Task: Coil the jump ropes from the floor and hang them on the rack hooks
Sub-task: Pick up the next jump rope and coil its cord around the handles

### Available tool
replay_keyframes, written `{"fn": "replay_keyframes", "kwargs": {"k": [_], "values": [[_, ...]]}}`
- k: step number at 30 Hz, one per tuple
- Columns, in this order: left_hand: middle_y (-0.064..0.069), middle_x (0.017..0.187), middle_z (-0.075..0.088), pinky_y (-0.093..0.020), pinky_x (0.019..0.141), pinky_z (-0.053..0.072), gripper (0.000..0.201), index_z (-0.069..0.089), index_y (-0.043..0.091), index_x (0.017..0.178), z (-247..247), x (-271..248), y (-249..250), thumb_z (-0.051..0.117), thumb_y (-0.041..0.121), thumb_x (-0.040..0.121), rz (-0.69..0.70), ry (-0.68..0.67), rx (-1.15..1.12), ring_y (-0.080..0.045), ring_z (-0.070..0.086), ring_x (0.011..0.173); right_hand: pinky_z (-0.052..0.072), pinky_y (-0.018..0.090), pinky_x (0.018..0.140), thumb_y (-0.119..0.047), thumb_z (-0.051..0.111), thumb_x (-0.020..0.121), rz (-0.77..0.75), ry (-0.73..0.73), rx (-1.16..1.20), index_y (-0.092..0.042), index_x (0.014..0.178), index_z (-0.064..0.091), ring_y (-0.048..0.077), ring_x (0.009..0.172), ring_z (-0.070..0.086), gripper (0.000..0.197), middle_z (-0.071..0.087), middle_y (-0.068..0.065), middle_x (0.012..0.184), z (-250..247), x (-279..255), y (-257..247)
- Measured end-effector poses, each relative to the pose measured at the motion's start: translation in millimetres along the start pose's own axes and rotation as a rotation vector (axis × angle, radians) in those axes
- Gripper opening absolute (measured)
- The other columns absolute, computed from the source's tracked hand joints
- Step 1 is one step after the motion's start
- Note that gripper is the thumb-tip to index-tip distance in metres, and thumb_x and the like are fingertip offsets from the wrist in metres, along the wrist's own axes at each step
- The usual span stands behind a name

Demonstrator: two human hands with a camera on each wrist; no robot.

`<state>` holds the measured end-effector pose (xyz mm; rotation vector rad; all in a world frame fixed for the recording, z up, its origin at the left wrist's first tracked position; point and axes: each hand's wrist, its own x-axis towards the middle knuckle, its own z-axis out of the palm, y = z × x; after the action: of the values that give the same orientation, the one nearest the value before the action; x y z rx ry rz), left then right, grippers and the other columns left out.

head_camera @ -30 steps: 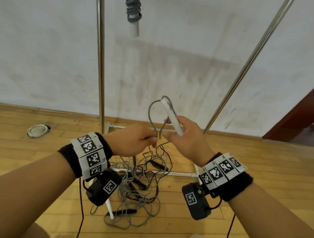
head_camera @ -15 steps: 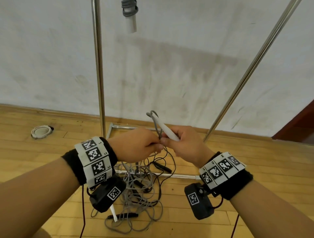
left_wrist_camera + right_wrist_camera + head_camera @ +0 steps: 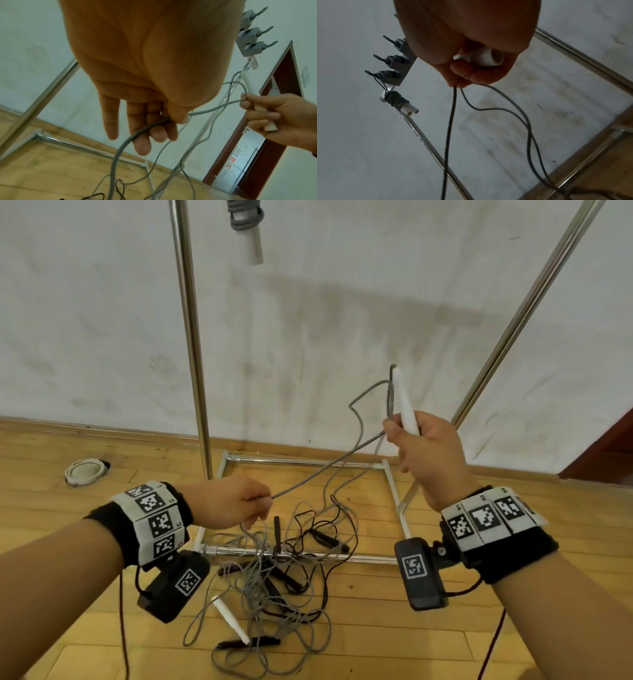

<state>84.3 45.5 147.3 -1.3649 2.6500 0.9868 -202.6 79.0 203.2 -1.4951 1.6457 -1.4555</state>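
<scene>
My right hand (image 3: 404,436) grips a white handle (image 3: 404,402) of a grey jump rope, upright, with a short loop of cord pinned against it. From there the grey cord (image 3: 318,470) runs taut down-left to my left hand (image 3: 263,503), which pinches it between thumb and fingers (image 3: 178,119). The cord then drops into a tangle of grey and black ropes (image 3: 274,577) on the floor. In the right wrist view the handle's butt end (image 3: 489,58) shows inside my right hand's curled fingers (image 3: 467,75). Grey rack hooks (image 3: 392,60) sit up on the rail.
One coiled grey rope with white handles (image 3: 245,220) hangs from a hook (image 3: 397,100). The rack's steel uprights (image 3: 191,337) and floor frame (image 3: 301,462) surround the pile. A white disc (image 3: 84,472) lies by the wall at left. A doorway (image 3: 283,94) is to the right.
My hands were together at the handle; now they have drawn apart, the right hand up and to the right, the left down and to the left, stretching the cord between them.
</scene>
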Motion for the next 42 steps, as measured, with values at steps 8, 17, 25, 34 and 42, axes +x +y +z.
{"fn": "replay_keyframes", "kwargs": {"k": [8, 17, 25, 34, 42], "values": [[0.019, 0.051, 0.054, -0.011, 0.051, 0.038, 0.025, 0.07, 0.025, 0.096, -6, 0, 10, 0.046, 0.034, 0.102, 0.079, 0.235, -0.003, 0.0, 0.048, 0.047, 0.053, 0.03, 0.062, -0.018, 0.08, 0.077, -0.04, 0.077, -0.202, -0.028, 0.092, 0.063, 0.009, 0.064, 0.057, 0.024, 0.057, -0.007, 0.075, -5, 3, 24], [0.002, 0.063, 0.06, -0.016, 0.056, 0.043, 0.035, 0.071, 0.02, 0.094, -14, -3, 50, 0.046, 0.045, 0.097, 0.299, 0.419, -0.013, -0.01, 0.055, 0.06, 0.037, 0.011, 0.044, -0.026, 0.072, 0.088, -0.142, -0.434, -0.089, -0.032, 0.091, 0.069, -0.001, 0.044, 0.049, 0.006, 0.062, -0.02, 0.063, 30, -25, 11], [0.014, 0.067, 0.063, -0.016, 0.055, 0.046, 0.022, 0.062, 0.033, 0.081, -15, -3, 43, 0.05, 0.041, 0.098, 0.272, 0.401, -0.159, -0.006, 0.058, 0.06, 0.038, 0.016, 0.046, -0.032, 0.062, 0.094, -0.221, -0.431, -0.224, -0.028, 0.081, 0.06, 0.002, 0.047, 0.045, 0.014, 0.055, -0.017, 0.059, 31, -26, -2], [0.006, 0.079, 0.066, -0.011, 0.065, 0.044, 0.026, 0.055, 0.03, 0.084, -4, 1, 2, 0.04, 0.029, 0.104, 0.12, 0.177, -0.123, -0.001, 0.06, 0.073, 0.04, 0.014, 0.046, -0.035, 0.059, 0.095, -0.236, -0.149, -0.211, -0.034, 0.079, 0.06, 0.001, 0.051, 0.047, 0.015, 0.055, -0.02, 0.061, 2, -9, -5], [0.006, 0.072, 0.061, -0.008, 0.058, 0.044, 0.031, 0.06, 0.027, 0.084, 3, -7, -22, 0.037, 0.032, 0.105, -0.032, 0.117, -0.044, 0.006, 0.058, 0.062, 0.048, 0.028, 0.054, -0.028, 0.068, 0.089, -0.167, 0.001, -0.122, -0.037, 0.077, 0.067, 0.002, 0.054, 0.051, 0.015, 0.059, -0.019, 0.064, -14, 2, 0]]}}
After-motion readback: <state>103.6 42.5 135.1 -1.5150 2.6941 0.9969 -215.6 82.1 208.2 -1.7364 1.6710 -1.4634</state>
